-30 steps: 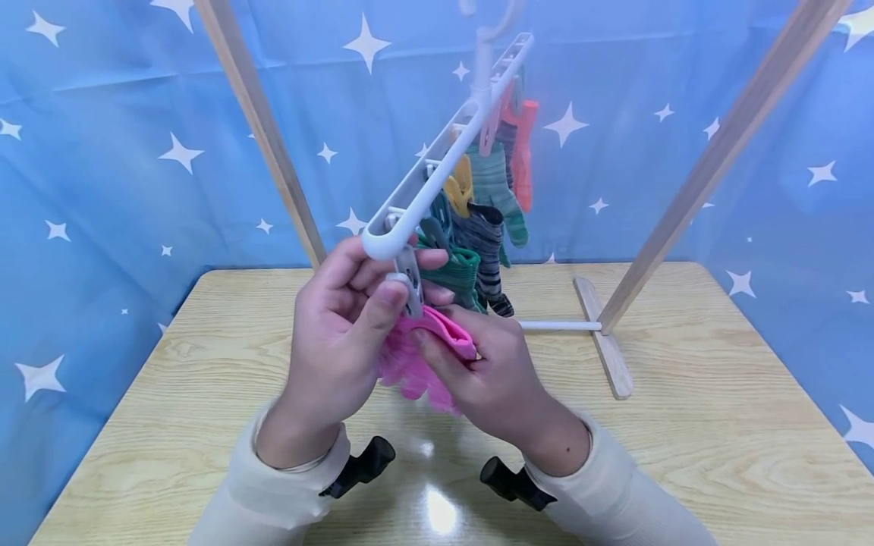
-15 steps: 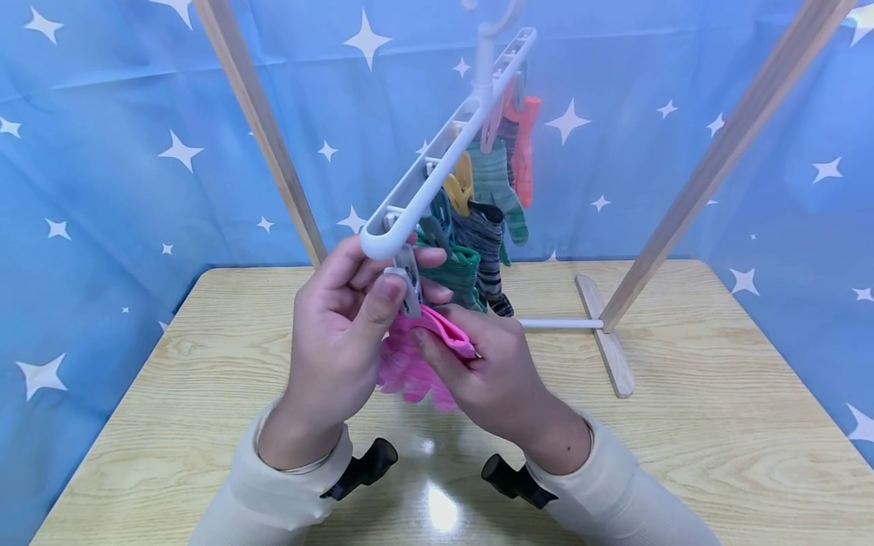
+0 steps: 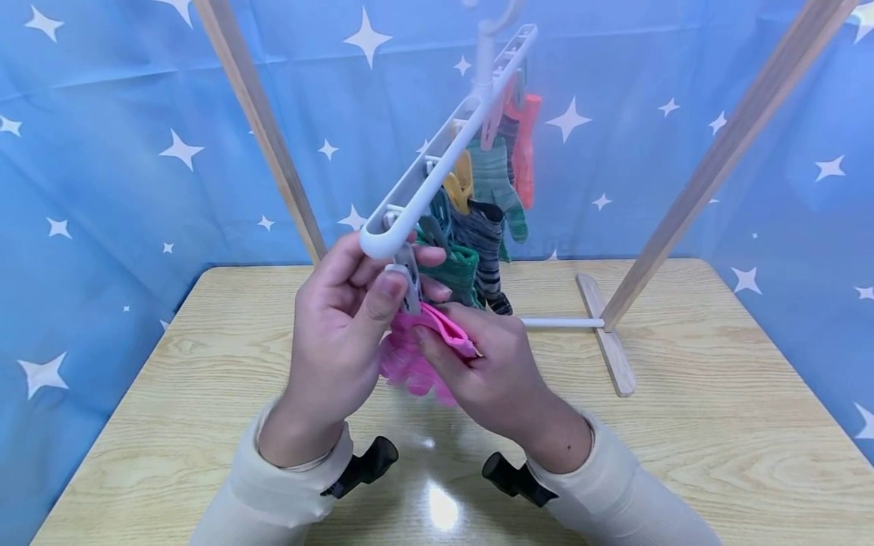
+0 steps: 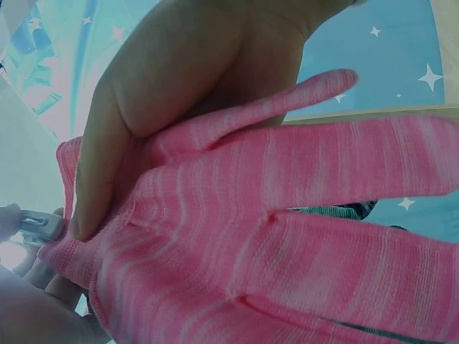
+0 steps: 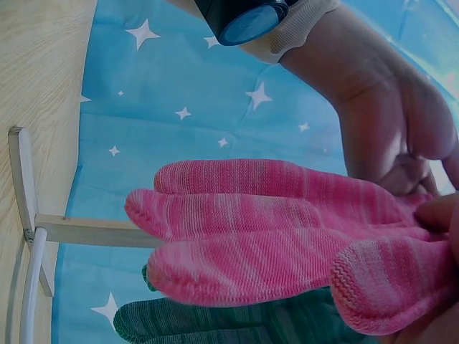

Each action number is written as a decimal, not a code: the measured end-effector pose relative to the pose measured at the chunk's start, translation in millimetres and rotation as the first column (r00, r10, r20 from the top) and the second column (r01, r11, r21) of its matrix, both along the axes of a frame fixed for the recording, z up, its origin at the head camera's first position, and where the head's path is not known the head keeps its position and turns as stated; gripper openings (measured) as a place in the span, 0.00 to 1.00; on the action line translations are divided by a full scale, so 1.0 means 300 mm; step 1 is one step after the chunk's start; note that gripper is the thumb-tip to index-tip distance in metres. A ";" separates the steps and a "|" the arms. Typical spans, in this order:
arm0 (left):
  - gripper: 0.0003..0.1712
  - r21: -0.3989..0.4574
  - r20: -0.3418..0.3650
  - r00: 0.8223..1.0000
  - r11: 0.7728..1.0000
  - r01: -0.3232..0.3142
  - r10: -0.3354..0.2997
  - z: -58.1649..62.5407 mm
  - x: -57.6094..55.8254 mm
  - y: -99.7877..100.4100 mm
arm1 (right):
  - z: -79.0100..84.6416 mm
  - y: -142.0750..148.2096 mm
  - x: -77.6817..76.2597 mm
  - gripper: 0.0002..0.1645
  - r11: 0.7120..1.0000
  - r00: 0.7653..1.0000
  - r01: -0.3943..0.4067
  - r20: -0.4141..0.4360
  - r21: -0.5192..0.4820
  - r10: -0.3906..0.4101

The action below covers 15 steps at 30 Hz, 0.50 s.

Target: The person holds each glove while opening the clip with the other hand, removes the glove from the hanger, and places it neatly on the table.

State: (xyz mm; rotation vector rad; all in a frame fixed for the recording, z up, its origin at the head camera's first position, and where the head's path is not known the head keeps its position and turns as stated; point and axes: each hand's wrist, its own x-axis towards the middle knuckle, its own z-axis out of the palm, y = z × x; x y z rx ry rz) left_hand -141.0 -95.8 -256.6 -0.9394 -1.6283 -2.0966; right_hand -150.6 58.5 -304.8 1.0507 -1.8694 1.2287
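A pink striped knit glove (image 5: 244,265) hangs by its cuff below the near end of a white clip hanger (image 3: 437,178). My left hand (image 3: 334,334) pinches a grey clothespin (image 3: 408,284) between thumb and fingers, and the pin's tip is at the glove's cuff. Just to the right, my right hand (image 3: 492,371) grips the cuff's edge, thumb on the near side. In the left wrist view the pink glove (image 4: 215,215) spreads wide, with the right thumb over its cuff and the clothespin (image 4: 41,226) at the cuff's corner.
Behind the hands a green glove (image 3: 459,277), a grey-black glove (image 3: 483,243), a light green glove (image 3: 497,186) and a coral glove (image 3: 524,152) hang from clips. Wooden posts (image 3: 724,152) flank the hanger, with a white bar (image 3: 563,324) low between them. Below lies the wooden table (image 3: 717,447).
Both hands keep their hold on the clothespin and the cuff with hardly any movement. The pink glove's fingers have swung slightly. The view has shifted a little.
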 end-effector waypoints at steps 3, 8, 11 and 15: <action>0.34 -0.001 -0.005 1.000 1.000 -0.004 0.004 0.000 -0.001 0.000 | 0.000 -0.001 -0.002 0.20 1.000 1.000 0.004 -0.004 0.002 -0.004; 0.35 0.002 -0.007 1.000 1.000 0.000 0.000 0.000 0.000 0.000 | -0.001 -0.001 -0.002 0.20 1.000 1.000 0.009 -0.003 0.009 -0.009; 0.34 -0.001 -0.005 1.000 1.000 -0.001 0.001 0.000 -0.001 0.000 | -0.002 0.001 -0.002 0.20 1.000 1.000 0.012 -0.002 0.012 -0.012; 0.34 -0.007 -0.006 1.000 1.000 -0.007 0.007 0.001 -0.002 0.001 | -0.001 0.003 -0.003 0.20 1.000 1.000 0.015 -0.002 0.013 -0.015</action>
